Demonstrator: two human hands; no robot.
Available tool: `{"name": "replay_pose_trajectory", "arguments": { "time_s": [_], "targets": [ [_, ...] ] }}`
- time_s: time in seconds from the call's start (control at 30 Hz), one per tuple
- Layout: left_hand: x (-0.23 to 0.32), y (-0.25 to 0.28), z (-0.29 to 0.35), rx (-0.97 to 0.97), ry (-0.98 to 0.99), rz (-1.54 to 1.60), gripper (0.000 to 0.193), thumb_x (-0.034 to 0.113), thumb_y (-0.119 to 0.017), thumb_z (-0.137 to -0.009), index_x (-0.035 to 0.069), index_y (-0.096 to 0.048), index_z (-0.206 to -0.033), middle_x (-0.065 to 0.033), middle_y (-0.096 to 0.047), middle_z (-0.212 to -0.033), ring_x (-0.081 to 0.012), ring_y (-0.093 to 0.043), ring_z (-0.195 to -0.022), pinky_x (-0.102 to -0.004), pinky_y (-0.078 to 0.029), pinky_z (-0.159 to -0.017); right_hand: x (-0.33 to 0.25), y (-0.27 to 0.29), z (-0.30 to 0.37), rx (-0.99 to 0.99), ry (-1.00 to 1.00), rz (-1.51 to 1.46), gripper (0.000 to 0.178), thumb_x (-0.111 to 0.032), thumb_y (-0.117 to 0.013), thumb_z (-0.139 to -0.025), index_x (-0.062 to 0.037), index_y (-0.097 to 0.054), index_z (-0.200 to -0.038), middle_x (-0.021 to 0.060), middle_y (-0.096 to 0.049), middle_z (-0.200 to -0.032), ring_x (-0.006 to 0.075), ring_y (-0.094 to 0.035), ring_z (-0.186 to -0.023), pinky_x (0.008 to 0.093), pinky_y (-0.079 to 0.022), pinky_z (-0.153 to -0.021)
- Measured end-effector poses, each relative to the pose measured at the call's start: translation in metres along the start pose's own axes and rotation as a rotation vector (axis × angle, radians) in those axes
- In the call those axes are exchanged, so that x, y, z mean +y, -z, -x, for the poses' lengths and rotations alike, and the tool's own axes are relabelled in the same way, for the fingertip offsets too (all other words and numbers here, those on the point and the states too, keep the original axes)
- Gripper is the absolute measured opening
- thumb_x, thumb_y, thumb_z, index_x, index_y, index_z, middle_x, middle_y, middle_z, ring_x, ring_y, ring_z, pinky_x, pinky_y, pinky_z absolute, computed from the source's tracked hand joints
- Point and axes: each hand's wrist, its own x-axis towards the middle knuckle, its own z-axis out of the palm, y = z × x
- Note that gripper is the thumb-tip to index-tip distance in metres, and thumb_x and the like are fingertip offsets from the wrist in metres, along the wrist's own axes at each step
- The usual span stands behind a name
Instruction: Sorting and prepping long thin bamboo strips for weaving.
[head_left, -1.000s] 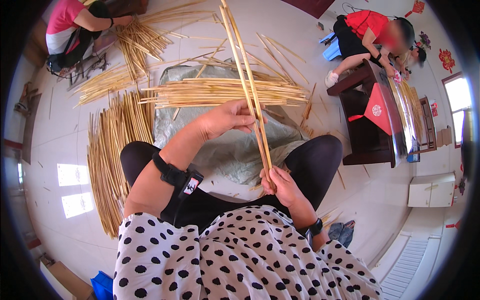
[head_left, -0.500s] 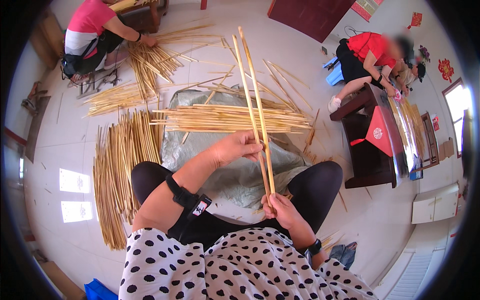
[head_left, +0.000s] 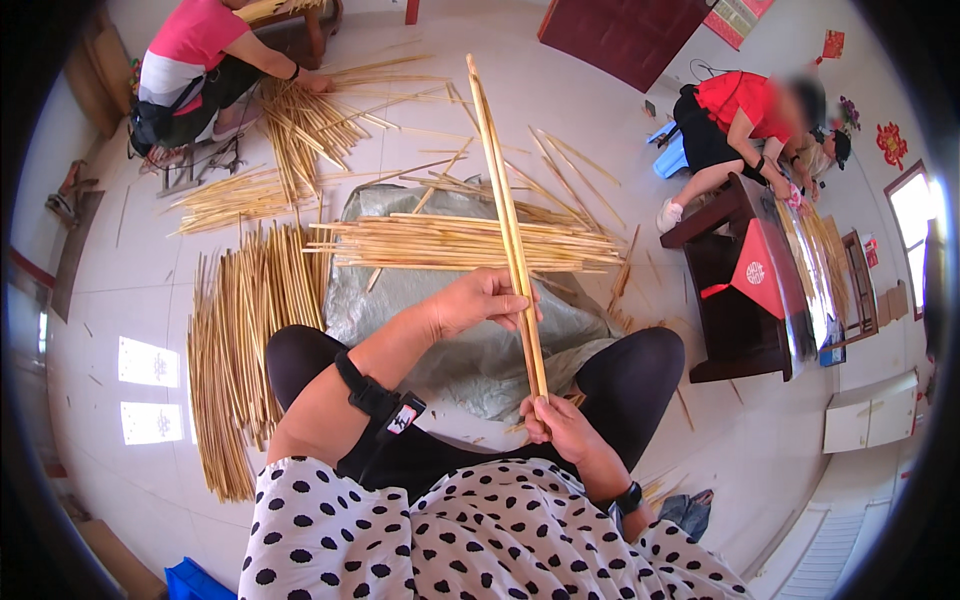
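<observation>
Two long, thin yellow-brown sticks (head_left: 503,190) stand slanted in front of me, lying close together along their length. My left hand (head_left: 490,300) is closed around them partway down, thumb and fingers pinching. Lower, my right hand (head_left: 560,425) grips their bottom ends. Beyond my left hand, a layer of similar sticks (head_left: 430,240) lies crosswise on a grey-green plastic sheet (head_left: 365,300). A large pile of sticks (head_left: 235,350) is spread lengthwise on the floor to my left, beside my knee.
Loose sticks (head_left: 315,130) fan out near a crouching person (head_left: 190,60) at the far left. Another person in red (head_left: 745,105) bends over a dark wooden table (head_left: 715,270) at the right, where more sticks lie. A blue stool (head_left: 672,155) stands behind that person.
The two sticks had a gap between their upper parts; now they are brought together side by side. Both hands have kept their hold and hardly moved.
</observation>
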Motion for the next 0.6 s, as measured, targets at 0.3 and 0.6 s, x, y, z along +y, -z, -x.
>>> {"name": "replay_pose_trajectory", "arguments": {
  "time_s": [0.3,0.6],
  "targets": [
    [-0.017,-0.018,0.0,-0.224,0.165,0.055,0.03,0.025,-0.059,-0.089,0.008,-0.056,-0.113,-0.0066,-0.063,-0.105,-0.0139,-0.058,-0.099,-0.0271,-0.047,-0.083,-0.001,-0.003,0.003,0.016,-0.001,-0.052,0.032,-0.033,-0.038,-0.099,-0.0034,-0.049,-0.096,-0.0039,-0.036,-0.064,0.0078,-0.033,-0.057,0.0219,-0.029,-0.053],
    [-0.005,0.0,-0.001,0.079,0.033,-0.025,0.026,0.025,-0.056,-0.091,0.003,-0.058,-0.105,-0.0073,-0.065,-0.099,-0.0137,-0.062,-0.089,-0.0256,-0.051,-0.076,0.004,-0.002,0.009,0.11,-0.01,0.092,0.025,-0.028,-0.043,-0.098,-0.0051,-0.052,-0.105,-0.0009,-0.052,-0.076,0.0074,-0.045,-0.066,0.02,-0.039,-0.061]
  ]
}}
